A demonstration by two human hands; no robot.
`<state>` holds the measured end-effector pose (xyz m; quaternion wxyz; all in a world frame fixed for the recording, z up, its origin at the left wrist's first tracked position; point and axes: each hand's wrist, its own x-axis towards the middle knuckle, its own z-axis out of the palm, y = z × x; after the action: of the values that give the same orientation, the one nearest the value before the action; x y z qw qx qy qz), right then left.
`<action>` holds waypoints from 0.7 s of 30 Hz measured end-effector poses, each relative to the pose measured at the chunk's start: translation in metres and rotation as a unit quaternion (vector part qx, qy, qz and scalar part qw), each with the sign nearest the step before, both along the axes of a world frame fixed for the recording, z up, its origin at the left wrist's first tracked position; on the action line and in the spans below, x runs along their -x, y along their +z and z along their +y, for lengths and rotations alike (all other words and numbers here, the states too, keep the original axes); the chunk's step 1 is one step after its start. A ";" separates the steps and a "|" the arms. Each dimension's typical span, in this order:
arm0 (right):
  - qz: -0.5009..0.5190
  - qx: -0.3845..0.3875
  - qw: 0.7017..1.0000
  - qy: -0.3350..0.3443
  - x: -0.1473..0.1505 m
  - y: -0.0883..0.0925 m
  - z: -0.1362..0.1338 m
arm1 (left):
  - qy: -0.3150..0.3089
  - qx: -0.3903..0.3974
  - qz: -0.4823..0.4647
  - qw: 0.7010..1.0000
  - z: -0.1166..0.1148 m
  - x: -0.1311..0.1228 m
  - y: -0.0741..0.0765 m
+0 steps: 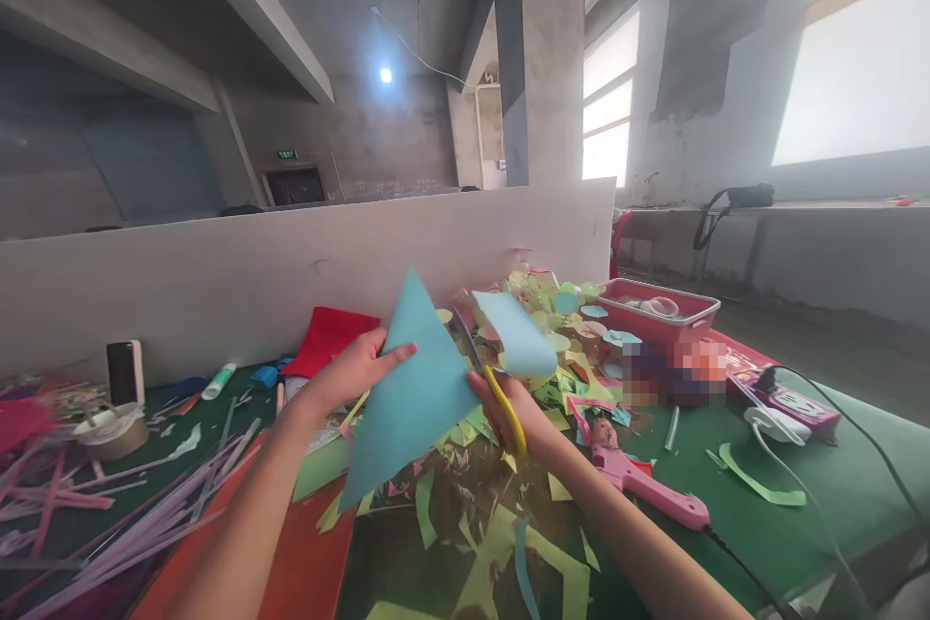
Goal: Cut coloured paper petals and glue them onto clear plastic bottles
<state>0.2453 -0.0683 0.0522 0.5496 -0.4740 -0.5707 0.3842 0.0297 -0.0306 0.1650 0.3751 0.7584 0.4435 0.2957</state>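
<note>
My left hand (356, 370) pinches a light blue paper sheet (411, 397) by its left edge and holds it up above the table. My right hand (512, 412) grips yellow-handled scissors (494, 387), whose blades point up into the sheet's right edge. A cut part of the blue paper (519, 334) curls away to the right of the blades. Green and yellow paper scraps (501, 542) lie on the table below both hands.
A pink glue gun (643, 484) with its cord lies right of my right arm. Behind are a heap of paper circles (559, 310), a pink tray (658, 310), a power strip (791, 402), red felt (326, 334), a phone (125, 370), tape (112, 431) and purple strips (108, 513). A grey partition (218, 281) backs the green table (835, 494).
</note>
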 end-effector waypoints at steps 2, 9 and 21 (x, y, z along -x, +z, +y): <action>-0.051 0.017 0.998 -0.013 -0.001 -0.002 0.001 | 0.044 -0.040 -0.001 0.998 0.002 0.009 0.004; -0.374 0.031 0.922 -0.099 0.004 -0.009 -0.001 | 0.158 -0.091 -0.052 0.982 0.006 0.047 0.017; -0.479 -0.035 0.876 -0.049 0.004 -0.020 -0.001 | 0.110 -0.084 -0.036 0.990 0.011 0.028 0.008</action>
<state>0.2413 -0.0697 0.0325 0.2432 -0.6083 -0.7529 0.0623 0.0016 -0.0198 0.1726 0.2907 0.7228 0.4840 0.3983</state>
